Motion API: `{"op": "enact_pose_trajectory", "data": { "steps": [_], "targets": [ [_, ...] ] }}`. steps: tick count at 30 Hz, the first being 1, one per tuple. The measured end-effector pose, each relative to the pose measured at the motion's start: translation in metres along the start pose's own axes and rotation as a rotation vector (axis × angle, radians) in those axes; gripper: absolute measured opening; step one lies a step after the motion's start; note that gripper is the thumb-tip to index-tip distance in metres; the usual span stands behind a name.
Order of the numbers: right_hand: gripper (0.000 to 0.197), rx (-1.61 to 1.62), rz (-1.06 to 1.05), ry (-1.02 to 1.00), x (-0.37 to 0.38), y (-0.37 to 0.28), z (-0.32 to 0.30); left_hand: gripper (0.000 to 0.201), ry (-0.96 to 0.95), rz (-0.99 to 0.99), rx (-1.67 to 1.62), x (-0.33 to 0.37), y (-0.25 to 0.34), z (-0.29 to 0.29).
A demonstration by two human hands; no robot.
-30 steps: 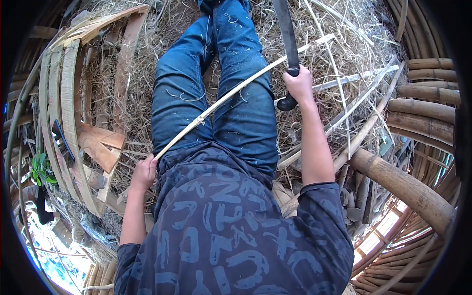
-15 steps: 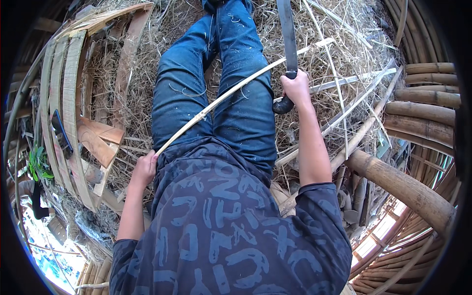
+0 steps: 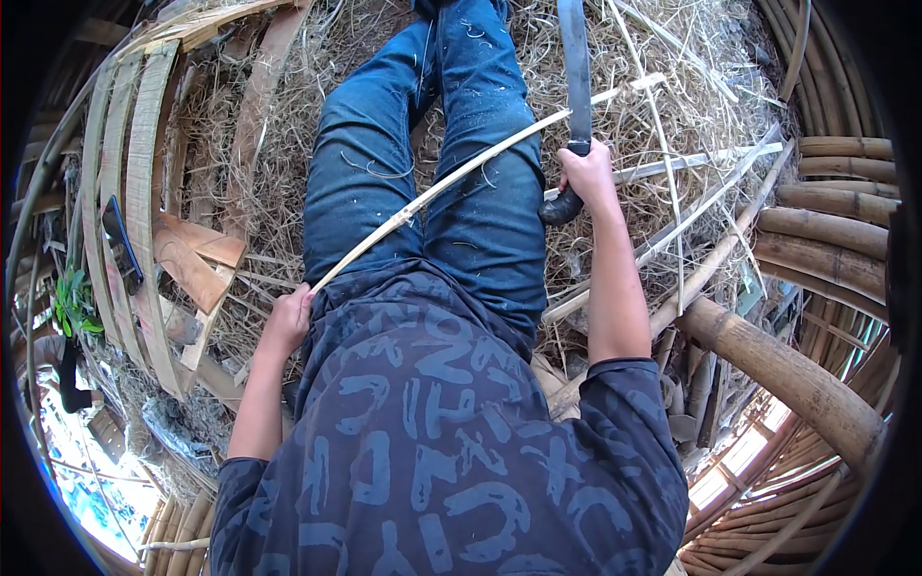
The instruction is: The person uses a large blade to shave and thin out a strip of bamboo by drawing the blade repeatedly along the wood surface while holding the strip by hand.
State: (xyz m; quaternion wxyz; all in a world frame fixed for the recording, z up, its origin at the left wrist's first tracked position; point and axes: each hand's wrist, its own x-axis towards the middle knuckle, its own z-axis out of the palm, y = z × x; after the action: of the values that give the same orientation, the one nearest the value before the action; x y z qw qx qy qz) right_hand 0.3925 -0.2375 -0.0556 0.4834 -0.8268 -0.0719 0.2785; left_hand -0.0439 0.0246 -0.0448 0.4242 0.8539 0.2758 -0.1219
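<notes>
My left hand (image 3: pixel 288 322) is closed round the near end of a long, thin bamboo strip (image 3: pixel 451 180) beside my left hip. The strip slants across both thighs toward the far right, with a knot near its middle. In my right hand (image 3: pixel 589 178) is the dark, curved handle of a machete (image 3: pixel 576 72), by my right thigh. Its long grey blade points away from me and crosses the strip near the strip's far end. I cannot tell whether the blade presses on the strip. Pale shavings cling to my jeans (image 3: pixel 360 163).
A heap of curly shavings (image 3: pixel 706 125) covers the ground, with loose strips lying on the right. A wooden slat frame (image 3: pixel 144 192) stands on the left, a dark phone-like object (image 3: pixel 115 226) on it. A thick bamboo pole (image 3: pixel 783 370) juts in from the right, below a bamboo wall (image 3: pixel 831 202).
The whole view has shifted slightly, with my legs a little farther right. Both hands keep their grips, and the machete still lies across the strip near its far end.
</notes>
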Motion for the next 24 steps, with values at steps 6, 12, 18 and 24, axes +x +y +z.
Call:
{"op": "enact_pose_trajectory", "data": {
  "steps": [6, 12, 18, 24],
  "targets": [
    [0.01, -0.083, 0.01, -0.004, -0.019, -0.014, 0.017, 0.023, 0.033, 0.025, -0.011, 0.002, 0.003, 0.004],
    [0.009, -0.09, 0.017, -0.012, -0.024, -0.018, 0.016, 0.023, 0.051, 0.029, -0.03, 0.002, 0.002, 0.007],
    [0.009, -0.088, 0.013, -0.037, -0.024, -0.019, 0.016, 0.023, 0.063, 0.026, -0.034, 0.001, 0.004, 0.008],
    [0.007, -0.042, 0.012, -0.104, -0.03, -0.017, 0.019, 0.025, 0.057, 0.019, -0.03, 0.002, 0.008, 0.008]
  ]
}}
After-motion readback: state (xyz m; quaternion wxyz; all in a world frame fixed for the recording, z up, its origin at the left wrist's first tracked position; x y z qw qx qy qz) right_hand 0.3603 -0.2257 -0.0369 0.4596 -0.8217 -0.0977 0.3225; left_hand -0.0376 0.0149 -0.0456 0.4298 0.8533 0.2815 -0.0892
